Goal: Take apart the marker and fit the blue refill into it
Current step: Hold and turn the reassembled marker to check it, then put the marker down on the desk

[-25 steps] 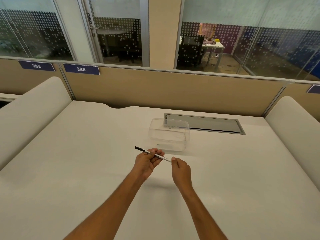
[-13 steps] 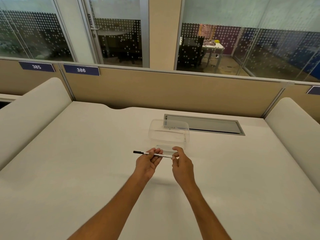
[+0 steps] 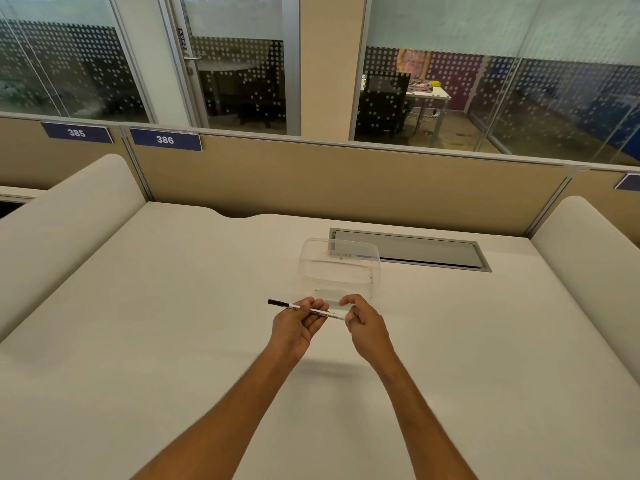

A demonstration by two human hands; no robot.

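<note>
Between my two sets of fingers (image 3: 313, 308) the marker (image 3: 317, 311) sits pinched at both ends, unopened, blue refill nowhere visible.

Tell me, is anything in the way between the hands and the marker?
No, nothing is. The left hand already holds the marker around its middle, and the right hand pinches its right end. The clear plastic box sits behind them on the desk, not between.

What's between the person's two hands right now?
In the head view, the white marker spans the gap: the left hand grips its middle and the right hand pinches its near end. Behind that gap stands a clear plastic container.
</note>
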